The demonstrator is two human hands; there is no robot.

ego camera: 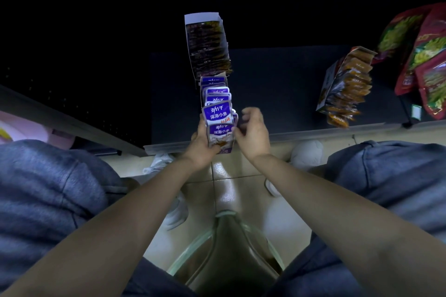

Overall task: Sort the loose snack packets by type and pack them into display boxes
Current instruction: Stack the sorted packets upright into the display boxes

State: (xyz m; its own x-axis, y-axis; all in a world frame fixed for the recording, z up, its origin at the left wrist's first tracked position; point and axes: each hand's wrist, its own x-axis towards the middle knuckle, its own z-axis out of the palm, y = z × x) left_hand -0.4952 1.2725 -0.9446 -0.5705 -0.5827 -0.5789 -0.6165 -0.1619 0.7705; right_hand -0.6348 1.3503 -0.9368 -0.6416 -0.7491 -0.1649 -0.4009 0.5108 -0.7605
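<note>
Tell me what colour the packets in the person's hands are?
Purple with white lettering; the packets show best in the head view.

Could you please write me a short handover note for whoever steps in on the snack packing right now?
Left hand grips the near end of the purple box at the front edge of the shelf. Right hand is at the row's right side, thumb on the purple packets; grip unclear.
Done: box of dark packets behind looks full; orange-packet box sits tilted to the right.
Left: straighten the purple row; red bags at far right are not boxed.
</note>
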